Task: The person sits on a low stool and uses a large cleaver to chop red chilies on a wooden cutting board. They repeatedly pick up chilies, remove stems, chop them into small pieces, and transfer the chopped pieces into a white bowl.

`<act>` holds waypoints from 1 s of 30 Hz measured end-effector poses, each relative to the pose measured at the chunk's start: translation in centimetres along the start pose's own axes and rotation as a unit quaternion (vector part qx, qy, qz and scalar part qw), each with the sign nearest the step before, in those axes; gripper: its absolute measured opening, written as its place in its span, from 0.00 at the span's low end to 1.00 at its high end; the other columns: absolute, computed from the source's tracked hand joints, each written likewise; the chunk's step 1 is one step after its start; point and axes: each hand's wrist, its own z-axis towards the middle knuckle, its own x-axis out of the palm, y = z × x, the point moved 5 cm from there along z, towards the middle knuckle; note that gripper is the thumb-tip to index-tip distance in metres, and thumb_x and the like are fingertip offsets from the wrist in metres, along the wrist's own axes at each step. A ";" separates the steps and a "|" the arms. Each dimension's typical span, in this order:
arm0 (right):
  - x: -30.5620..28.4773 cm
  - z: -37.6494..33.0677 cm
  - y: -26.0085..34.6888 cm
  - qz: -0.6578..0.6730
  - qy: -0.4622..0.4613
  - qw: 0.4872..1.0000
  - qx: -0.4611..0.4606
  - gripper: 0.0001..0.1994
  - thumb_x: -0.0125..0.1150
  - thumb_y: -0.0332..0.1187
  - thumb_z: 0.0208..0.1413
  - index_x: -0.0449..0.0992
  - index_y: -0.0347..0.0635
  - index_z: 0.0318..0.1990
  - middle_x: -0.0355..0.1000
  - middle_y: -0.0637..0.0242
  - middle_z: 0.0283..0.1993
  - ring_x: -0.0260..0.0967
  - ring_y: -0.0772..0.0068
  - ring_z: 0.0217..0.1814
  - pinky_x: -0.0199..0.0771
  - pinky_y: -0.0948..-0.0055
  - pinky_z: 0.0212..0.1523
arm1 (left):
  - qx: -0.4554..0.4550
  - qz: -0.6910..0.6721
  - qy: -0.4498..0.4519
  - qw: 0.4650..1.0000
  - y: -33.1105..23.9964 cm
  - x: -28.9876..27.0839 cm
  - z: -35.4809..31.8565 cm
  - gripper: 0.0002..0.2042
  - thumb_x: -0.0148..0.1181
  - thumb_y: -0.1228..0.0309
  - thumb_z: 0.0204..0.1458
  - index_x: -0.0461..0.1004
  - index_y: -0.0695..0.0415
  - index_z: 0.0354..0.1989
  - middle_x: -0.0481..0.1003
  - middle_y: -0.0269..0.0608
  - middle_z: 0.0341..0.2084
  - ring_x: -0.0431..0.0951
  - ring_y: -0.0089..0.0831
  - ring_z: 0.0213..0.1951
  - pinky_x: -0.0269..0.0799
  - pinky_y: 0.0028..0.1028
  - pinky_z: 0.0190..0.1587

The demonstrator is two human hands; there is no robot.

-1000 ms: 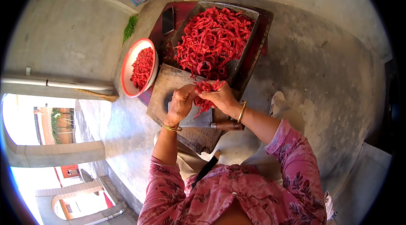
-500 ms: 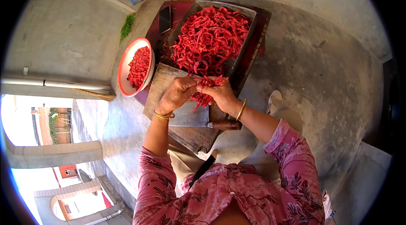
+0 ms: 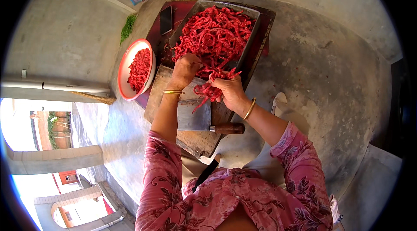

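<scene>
Head view: we see two bare hands over a board (image 3: pixel 158 89). The right hand (image 3: pixel 229 92) is closed around a bunch (image 3: pixel 207 93) of red chillies, gripped about the middle so that, we judge, the loose ends stay together while they poke out. The left hand (image 3: pixel 186 69) is curled at the near edge of the heap (image 3: pixel 215 35); we cannot tell whether its fingertips pinch a chilli. We take the bunch to be held close to the heap so that both hands can work within a short reach.

The cleaver (image 3: pixel 193 117) lies flat on the board, its handle pointing right, probably set down to leave both hands free. The tray (image 3: pixel 256 26) has raised walls, which seem to keep the heap from spilling over the table (image 3: pixel 264 44). The bowl (image 3: pixel 123 74) stands left of the tray, its rim apparently keeping the small red pieces (image 3: pixel 140 70) apart from the long chillies.

We count one board, one cleaver, one tray, one bowl and one phone (image 3: pixel 166 20). The chillies are too tangled to count, and the pieces too small.
</scene>
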 end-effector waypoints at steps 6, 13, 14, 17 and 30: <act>0.0 0.0 -0.6 0.054 -0.002 0.996 0.075 0.04 0.60 0.24 0.47 0.76 0.41 0.32 0.73 0.69 0.25 0.67 0.77 0.16 0.56 0.76 0.08 | 0.031 -0.082 -0.063 0.994 -3.8 -2.0 -3.4 0.05 0.60 0.81 0.45 0.73 0.63 0.31 0.75 0.45 0.29 0.76 0.37 0.33 0.71 0.30 0.37; 0.5 0.0 -1.2 0.113 0.073 0.986 0.096 0.05 0.61 0.26 0.52 0.75 0.43 0.36 0.74 0.70 0.29 0.68 0.77 0.20 0.57 0.74 0.09 | 0.117 -0.081 -0.044 0.989 -5.7 -1.4 -5.7 0.08 0.57 0.86 0.48 0.72 0.63 0.36 0.73 0.44 0.34 0.76 0.35 0.38 0.73 0.27 0.40; 0.7 -0.1 -1.0 0.110 0.071 0.986 0.099 0.05 0.61 0.26 0.52 0.75 0.43 0.37 0.74 0.69 0.29 0.69 0.77 0.21 0.58 0.74 0.10 | 0.117 -0.083 -0.040 0.989 -5.7 -1.4 -6.1 0.08 0.57 0.86 0.48 0.73 0.63 0.36 0.73 0.44 0.35 0.76 0.35 0.38 0.73 0.27 0.40; 0.8 -0.3 -0.7 0.110 0.075 0.987 0.089 0.06 0.61 0.26 0.52 0.75 0.43 0.38 0.74 0.68 0.31 0.71 0.77 0.25 0.62 0.75 0.14 | 0.141 -0.055 -0.033 0.988 -6.1 -1.3 -6.7 0.10 0.57 0.85 0.50 0.72 0.62 0.40 0.73 0.45 0.39 0.76 0.35 0.39 0.73 0.27 0.40; -0.3 1.0 6.0 0.052 0.109 0.990 -0.080 0.11 0.62 0.20 0.48 0.76 0.37 0.41 0.76 0.66 0.37 0.75 0.75 0.38 0.79 0.73 0.39 | 0.001 -0.019 0.021 1.000 -2.1 -0.9 -6.9 0.09 0.61 0.76 0.48 0.73 0.62 0.38 0.72 0.47 0.28 0.75 0.39 0.27 0.71 0.31 0.31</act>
